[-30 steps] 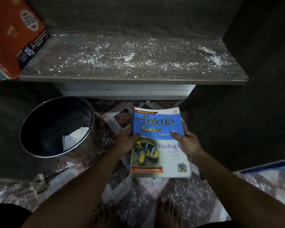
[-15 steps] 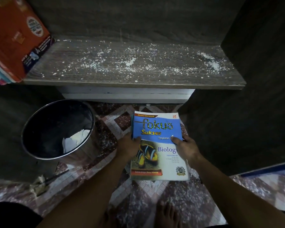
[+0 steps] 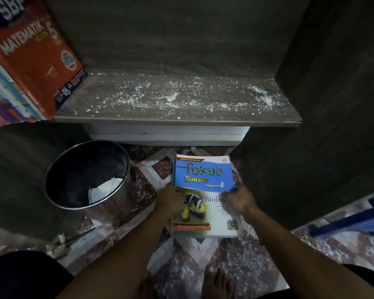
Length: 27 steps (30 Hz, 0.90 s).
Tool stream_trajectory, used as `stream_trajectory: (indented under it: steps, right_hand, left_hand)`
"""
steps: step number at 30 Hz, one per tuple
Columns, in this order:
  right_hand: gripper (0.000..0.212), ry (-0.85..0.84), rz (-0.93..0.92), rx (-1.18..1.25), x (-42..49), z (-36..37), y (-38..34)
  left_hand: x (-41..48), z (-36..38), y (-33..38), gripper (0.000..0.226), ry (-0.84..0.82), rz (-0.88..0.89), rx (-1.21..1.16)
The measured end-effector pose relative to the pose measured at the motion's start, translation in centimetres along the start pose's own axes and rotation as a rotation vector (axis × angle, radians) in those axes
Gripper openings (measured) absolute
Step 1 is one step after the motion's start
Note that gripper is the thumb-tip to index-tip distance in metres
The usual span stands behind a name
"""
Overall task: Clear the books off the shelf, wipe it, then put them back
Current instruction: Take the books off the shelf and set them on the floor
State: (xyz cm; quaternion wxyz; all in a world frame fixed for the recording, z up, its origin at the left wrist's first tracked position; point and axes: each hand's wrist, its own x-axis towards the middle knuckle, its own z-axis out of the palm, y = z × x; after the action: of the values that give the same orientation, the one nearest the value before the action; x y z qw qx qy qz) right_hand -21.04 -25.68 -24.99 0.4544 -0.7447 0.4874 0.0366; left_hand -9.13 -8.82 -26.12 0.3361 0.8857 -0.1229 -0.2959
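A blue "Fokus Sukses Biologi" book with a clownfish cover lies flat low over the patterned floor, below the shelf. My left hand grips its left edge and my right hand grips its right edge. The dark wooden shelf above is strewn with white crumbs and dust. At its left end an orange "Matematik" book leans at the front of a row of several books.
A round metal waste bin with crumpled paper inside stands left of the book. The shelf's white base is just beyond it. A dark cabinet side rises at right. A blue object lies at far right. My bare feet show at the bottom.
Both hands have carried the blue book lower toward the floor, sliding toward its edges, and my view has tilted so more of the leaning books on the left shows.
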Motion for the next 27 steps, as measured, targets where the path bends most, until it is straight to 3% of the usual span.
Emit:
stream_trajectory:
  steps: [2,4,6,9,13,18,22,27]
  right_hand:
    - [0.038,-0.025,-0.007,0.008,-0.7,-0.6,-0.3]
    - [0.019,-0.071,-0.027,0.035,-1.6,-1.3,-0.8]
    - [0.014,-0.125,-0.066,0.024,-2.4,-1.9,-1.5]
    - [0.03,-0.165,-0.16,0.007,-4.0,-3.2,-3.2]
    - [0.047,-0.126,-0.241,0.089,-6.9,-5.4,-6.3]
    - [0.081,0.063,-0.555,-0.134,-11.8,-8.2,-11.0]
    - [0.088,0.118,-0.779,-0.303,-15.7,-10.5,-14.3]
    - [0.091,0.227,-0.919,-0.449,-18.0,-11.6,-18.3]
  left_hand:
    - [-0.6,-0.4,0.3,0.046,-0.024,-0.008,0.011]
    - [-1.1,-0.9,0.5,0.049,-0.036,0.004,0.007]
    - [-1.7,-1.6,1.0,0.043,-0.036,0.039,0.005]
    - [-2.7,-3.3,2.5,0.035,-0.002,0.155,0.114]
    - [-4.8,-6.2,5.5,0.052,0.078,0.386,0.239]
    - [-8.7,-10.7,10.3,0.071,0.369,0.684,0.567]
    - [-10.6,-14.3,12.8,0.076,0.535,0.777,0.617]
    - [-12.3,-18.7,14.3,0.076,0.681,0.822,0.636]
